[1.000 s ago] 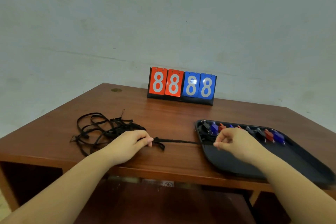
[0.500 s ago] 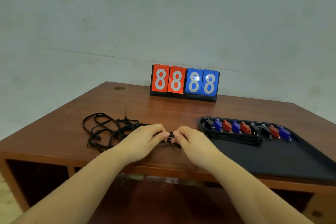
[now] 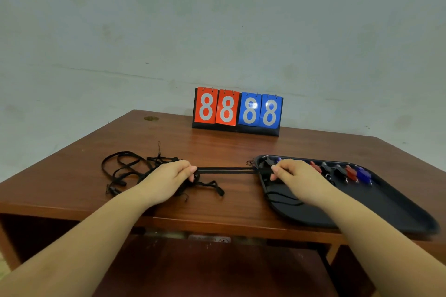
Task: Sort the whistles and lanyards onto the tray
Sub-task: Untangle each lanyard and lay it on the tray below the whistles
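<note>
Two hands, pinching together half a second ago, have drawn apart: left hand (image 3: 172, 177) fingers and right hand (image 3: 293, 172) fingers each pinch the lanyard (image 3: 225, 171), stretched taut to the tray (image 3: 395, 212) edge, probably ready to lay beside the whistles (image 3: 342, 171).

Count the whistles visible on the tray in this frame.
6 visible, in a row along the far edge of the tray: black, red, black, black, red, blue. The right hand likely hides more.
</note>
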